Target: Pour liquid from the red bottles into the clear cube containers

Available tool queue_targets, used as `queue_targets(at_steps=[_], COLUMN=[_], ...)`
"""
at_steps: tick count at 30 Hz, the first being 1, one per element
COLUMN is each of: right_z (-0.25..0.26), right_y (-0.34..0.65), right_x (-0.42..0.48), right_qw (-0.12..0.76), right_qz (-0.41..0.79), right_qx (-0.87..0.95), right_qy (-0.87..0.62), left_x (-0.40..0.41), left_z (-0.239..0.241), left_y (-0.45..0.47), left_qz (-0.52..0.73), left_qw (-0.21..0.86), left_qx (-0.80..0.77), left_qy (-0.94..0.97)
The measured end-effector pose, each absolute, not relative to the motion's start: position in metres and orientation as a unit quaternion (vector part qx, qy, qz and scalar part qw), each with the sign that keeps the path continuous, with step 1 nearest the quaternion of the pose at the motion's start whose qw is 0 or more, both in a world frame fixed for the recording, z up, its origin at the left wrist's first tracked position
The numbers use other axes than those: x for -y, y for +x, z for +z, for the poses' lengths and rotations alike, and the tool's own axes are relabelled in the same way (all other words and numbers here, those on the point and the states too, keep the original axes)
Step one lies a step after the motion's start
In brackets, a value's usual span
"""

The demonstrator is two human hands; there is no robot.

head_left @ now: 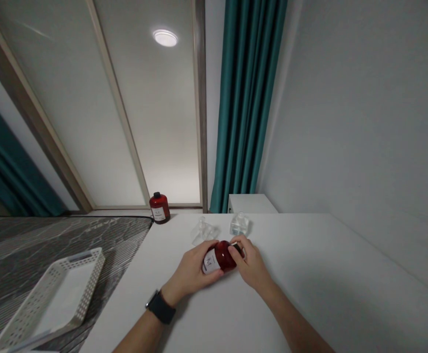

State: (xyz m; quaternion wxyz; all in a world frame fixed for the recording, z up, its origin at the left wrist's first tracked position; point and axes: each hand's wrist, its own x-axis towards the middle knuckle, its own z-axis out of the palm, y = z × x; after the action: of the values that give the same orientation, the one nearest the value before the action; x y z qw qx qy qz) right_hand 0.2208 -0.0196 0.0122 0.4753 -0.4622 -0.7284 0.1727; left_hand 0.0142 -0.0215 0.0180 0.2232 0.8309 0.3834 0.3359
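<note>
White table (309,294) beneath; gripped red bottle (221,256) with left hand (191,272) and right hand (252,267), fingers closed. Beyond fingertips, two clear bottles (239,224); farther, second red bottle (160,208).

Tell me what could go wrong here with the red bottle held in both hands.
The round red labelled bottle lies sideways in the left hand while the right hand grips its dark cap: if that loosens, contents may spill on the white table. The two small clear containers just behind could get knocked.
</note>
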Motion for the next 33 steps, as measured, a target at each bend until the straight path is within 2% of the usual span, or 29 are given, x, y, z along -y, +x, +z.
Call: queue_targets(at_steps=[3, 9, 33], right_z=[0.0156, 0.0192, 0.0173], right_y=[0.2227, 0.2261, 0.2197], right_x=[0.0202, 0.0246, 0.0271], right_qw=[0.463, 0.501, 0.520], right_qz=[0.195, 0.188, 0.174], right_qx=[0.722, 0.763, 0.738], right_qy=[-0.476, -0.363, -0.393], left_x=[0.0214, 0.0197, 0.0208], left_z=[0.0190, 0.0185, 0.0193], left_y=[0.0142, 0.0127, 0.0128], left_qz=[0.335, 0.340, 0.342], left_qw=[0.228, 0.243, 0.236], left_qx=[-0.384, -0.380, -0.382], left_qy=[0.830, 0.825, 0.825])
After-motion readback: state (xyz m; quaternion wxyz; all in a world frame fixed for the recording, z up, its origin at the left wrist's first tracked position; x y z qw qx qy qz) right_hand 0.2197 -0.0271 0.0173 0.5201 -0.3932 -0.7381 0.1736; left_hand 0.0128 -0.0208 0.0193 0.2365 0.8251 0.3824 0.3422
